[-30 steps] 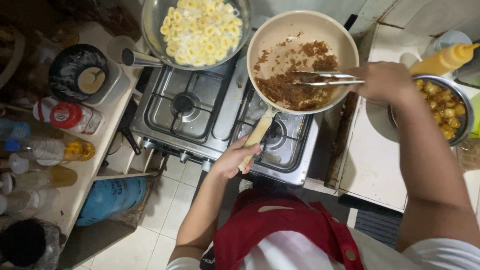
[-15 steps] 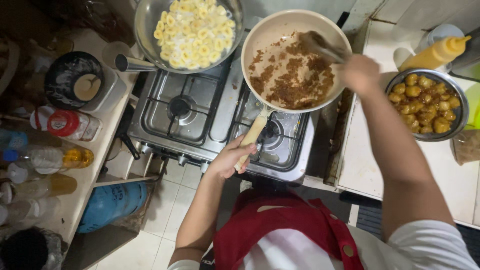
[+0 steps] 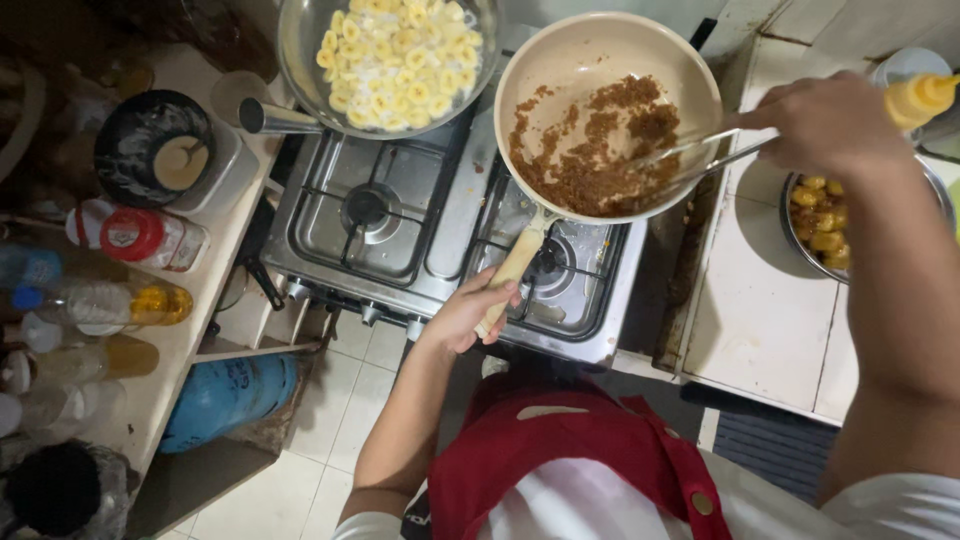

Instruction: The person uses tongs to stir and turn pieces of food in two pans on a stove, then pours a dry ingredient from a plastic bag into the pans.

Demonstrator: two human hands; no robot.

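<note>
Blurring tongs point(image 3: 690, 155) over brown crumbs point(image 3: 600, 160)

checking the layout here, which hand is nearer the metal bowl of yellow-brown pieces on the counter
Right. The right hand, holding metal tongs over the cream pan, hovers just above and left of the metal bowl. The left hand grips the pan's handle, far to the bowl's left.

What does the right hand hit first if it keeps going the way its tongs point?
The right hand points its metal tongs leftward into the cream frying pan. First contact is probably the brown crumbly food on the pan floor; the tips look at or just above it, depth unclear.
</note>
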